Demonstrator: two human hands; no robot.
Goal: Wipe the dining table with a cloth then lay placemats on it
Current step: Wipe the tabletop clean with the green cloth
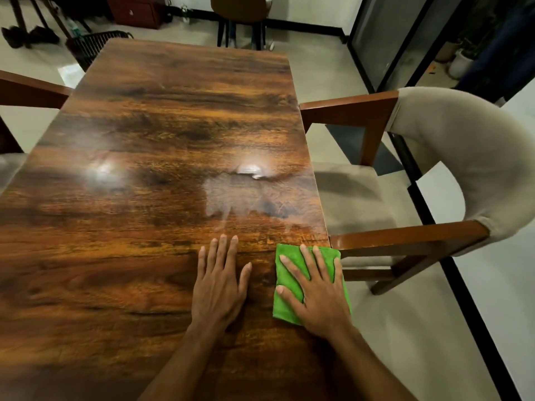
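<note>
A glossy dark wooden dining table fills most of the view. A folded green cloth lies flat at the table's right edge, near me. My right hand presses on the cloth with straight, spread fingers. Just to its left, my left hand rests flat on the bare wood, fingers straight. A hazy wet smear shows on the wood beyond the hands. No placemats are in view.
A wooden chair with beige upholstery stands close to the table's right side. Another chair's arm shows at the left edge. A dark chair stands beyond the table's far end. Pale tiled floor surrounds the table.
</note>
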